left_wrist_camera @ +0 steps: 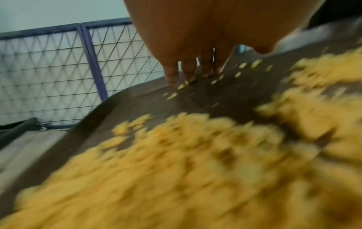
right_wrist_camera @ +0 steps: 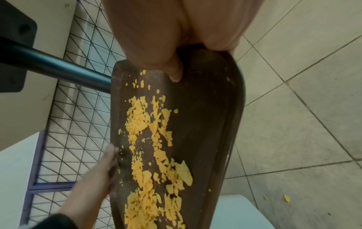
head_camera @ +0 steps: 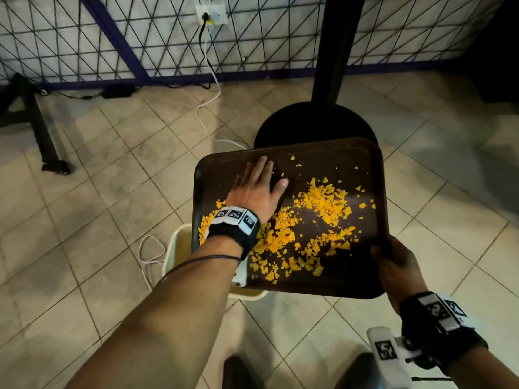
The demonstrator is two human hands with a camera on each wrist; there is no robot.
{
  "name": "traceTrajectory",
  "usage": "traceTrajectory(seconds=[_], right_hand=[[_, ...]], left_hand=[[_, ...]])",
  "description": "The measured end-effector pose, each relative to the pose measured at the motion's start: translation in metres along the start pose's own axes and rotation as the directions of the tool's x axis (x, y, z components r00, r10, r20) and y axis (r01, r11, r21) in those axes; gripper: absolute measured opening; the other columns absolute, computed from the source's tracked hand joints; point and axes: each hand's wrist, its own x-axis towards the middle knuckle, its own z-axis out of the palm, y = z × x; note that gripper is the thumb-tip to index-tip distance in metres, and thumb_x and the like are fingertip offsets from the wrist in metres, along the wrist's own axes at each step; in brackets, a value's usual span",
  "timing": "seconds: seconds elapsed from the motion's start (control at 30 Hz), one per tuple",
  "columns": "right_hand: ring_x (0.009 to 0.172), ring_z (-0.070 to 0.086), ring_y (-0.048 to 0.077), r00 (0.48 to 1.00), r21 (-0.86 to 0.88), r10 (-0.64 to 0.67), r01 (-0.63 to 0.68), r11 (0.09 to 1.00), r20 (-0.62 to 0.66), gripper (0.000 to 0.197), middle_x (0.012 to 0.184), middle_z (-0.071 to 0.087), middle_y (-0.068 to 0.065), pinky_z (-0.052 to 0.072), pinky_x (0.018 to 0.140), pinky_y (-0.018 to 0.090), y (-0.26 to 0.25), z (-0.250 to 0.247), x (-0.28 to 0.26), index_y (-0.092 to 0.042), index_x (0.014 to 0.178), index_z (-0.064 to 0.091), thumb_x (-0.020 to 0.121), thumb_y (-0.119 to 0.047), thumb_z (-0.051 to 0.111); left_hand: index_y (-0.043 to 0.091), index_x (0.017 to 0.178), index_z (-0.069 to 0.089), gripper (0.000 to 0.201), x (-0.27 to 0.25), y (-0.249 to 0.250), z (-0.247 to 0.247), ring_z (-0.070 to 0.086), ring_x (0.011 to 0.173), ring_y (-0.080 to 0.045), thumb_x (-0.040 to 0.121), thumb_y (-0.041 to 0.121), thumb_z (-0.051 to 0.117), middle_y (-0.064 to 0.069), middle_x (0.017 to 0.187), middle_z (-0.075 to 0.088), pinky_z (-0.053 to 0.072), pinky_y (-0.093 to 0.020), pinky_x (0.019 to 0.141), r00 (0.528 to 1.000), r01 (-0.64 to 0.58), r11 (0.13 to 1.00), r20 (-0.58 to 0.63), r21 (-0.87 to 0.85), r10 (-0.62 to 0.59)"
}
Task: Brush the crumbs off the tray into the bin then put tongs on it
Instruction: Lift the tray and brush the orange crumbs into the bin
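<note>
A dark brown tray [head_camera: 351,153] is held tilted above a cream bin [head_camera: 179,248], its near left corner over the bin. Yellow crumbs [head_camera: 323,200] lie scattered over the middle and near left of the tray. My left hand [head_camera: 258,186] lies flat on the tray's far left part, fingers straight, wrist over the crumbs [left_wrist_camera: 176,170]. My right hand [head_camera: 393,265] grips the tray's near right edge, thumb [right_wrist_camera: 176,72] on top of the tray [right_wrist_camera: 205,124]. No tongs are in view.
A black pedestal base and pole [head_camera: 331,80] stand just beyond the tray. White cables [head_camera: 207,113] run over the tiled floor to a wall socket. A wire mesh fence [head_camera: 84,43] closes the back. A few crumbs [right_wrist_camera: 286,198] lie on the floor beside the bin [right_wrist_camera: 231,213].
</note>
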Motion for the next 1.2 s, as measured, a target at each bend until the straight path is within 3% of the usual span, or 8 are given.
traceTrajectory(seconds=[0.17, 0.3, 0.37, 0.43, 0.6, 0.8, 1.0, 1.2], right_hand=[[0.106, 0.065, 0.034, 1.0, -0.003, 0.006, -0.006, 1.0, 0.009, 0.03, 0.109, 0.071, 0.008, 0.051, 0.096, 0.054, 0.001, 0.0, 0.0, -0.027, 0.107, 0.063, 0.099, -0.003, 0.047], [0.105, 0.065, 0.033, 1.0, -0.008, 0.005, -0.005, 1.0, 0.009, 0.03, 0.108, 0.071, 0.007, 0.051, 0.096, 0.053, 0.004, 0.001, -0.002, -0.029, 0.101, 0.064, 0.099, -0.005, 0.047], [0.106, 0.065, 0.034, 1.0, -0.01, -0.001, 0.001, 1.0, 0.007, 0.029, 0.109, 0.07, 0.007, 0.05, 0.096, 0.052, 0.005, 0.001, -0.002, -0.029, 0.102, 0.064, 0.099, -0.005, 0.047], [0.107, 0.064, 0.034, 1.0, -0.019, -0.01, 0.01, 1.0, -0.002, 0.028, 0.109, 0.07, 0.008, 0.051, 0.095, 0.05, 0.006, 0.001, -0.001, -0.026, 0.11, 0.063, 0.099, -0.005, 0.048], [0.106, 0.065, 0.033, 0.999, -0.056, -0.049, 0.048, 0.997, -0.015, 0.029, 0.111, 0.069, 0.008, 0.051, 0.095, 0.054, 0.009, 0.002, 0.0, -0.029, 0.116, 0.061, 0.099, -0.009, 0.049], [0.105, 0.066, 0.032, 0.999, -0.031, -0.037, 0.037, 0.999, -0.003, 0.028, 0.11, 0.071, 0.006, 0.051, 0.095, 0.056, 0.012, 0.003, 0.001, -0.029, 0.117, 0.061, 0.098, -0.011, 0.05], [0.103, 0.067, 0.031, 0.999, -0.05, -0.046, 0.044, 0.998, -0.029, 0.029, 0.109, 0.071, 0.007, 0.053, 0.093, 0.054, 0.012, 0.006, 0.001, -0.026, 0.119, 0.061, 0.096, -0.012, 0.05], [0.103, 0.067, 0.033, 0.998, -0.064, -0.038, 0.036, 0.997, -0.042, 0.028, 0.108, 0.071, 0.008, 0.052, 0.094, 0.054, 0.016, 0.003, 0.001, -0.023, 0.118, 0.062, 0.095, -0.013, 0.05]], left_hand=[[0.025, 0.152, 0.021, 0.069, -0.031, -0.046, 0.009, 0.025, 0.144, -0.021, 0.095, 0.063, 0.01, 0.007, 0.162, 0.01, 0.031, -0.044, 0.109, 0.986, 0.164, 0.985, 0.012, 0.052, -0.165], [0.023, 0.143, 0.04, 0.056, -0.029, -0.017, -0.002, 0.054, 0.121, -0.023, 0.1, 0.054, 0.023, 0.004, 0.153, 0.035, 0.049, -0.037, 0.091, 0.977, -0.003, 1.0, -0.211, 0.022, 0.008], [0.025, 0.147, 0.035, 0.057, -0.018, 0.017, -0.005, 0.049, 0.127, -0.02, 0.1, 0.055, 0.022, 0.007, 0.158, 0.025, 0.051, -0.038, 0.09, 0.963, -0.181, 0.983, -0.201, 0.007, 0.179], [0.024, 0.152, 0.023, 0.063, -0.007, 0.048, -0.003, 0.024, 0.145, -0.017, 0.099, 0.058, 0.018, 0.008, 0.162, 0.008, 0.041, -0.04, 0.105, 0.947, -0.303, 0.953, -0.106, 0.026, 0.304], [0.025, 0.154, -0.004, 0.073, -0.001, 0.048, 0.01, -0.011, 0.147, -0.012, 0.095, 0.066, 0.008, 0.008, 0.159, -0.021, 0.001, -0.038, 0.12, 0.97, -0.239, 0.968, 0.066, 0.074, 0.235], [0.023, 0.153, -0.004, 0.075, -0.046, -0.019, 0.02, -0.003, 0.149, -0.02, 0.093, 0.068, 0.003, 0.002, 0.16, -0.016, 0.004, -0.039, 0.118, 0.997, 0.016, 0.994, 0.074, 0.112, -0.024], [0.022, 0.155, 0.005, 0.068, -0.033, 0.09, 0.023, -0.009, 0.148, -0.017, 0.098, 0.059, 0.016, 0.007, 0.161, -0.013, -0.001, -0.041, 0.119, 0.937, -0.347, 0.936, -0.013, 0.062, 0.348], [0.02, 0.155, 0.006, 0.07, -0.039, 0.096, 0.042, -0.004, 0.149, -0.02, 0.098, 0.06, 0.014, 0.003, 0.163, -0.005, 0.006, -0.047, 0.12, 0.921, -0.389, 0.901, 0.076, 0.191, 0.381]])
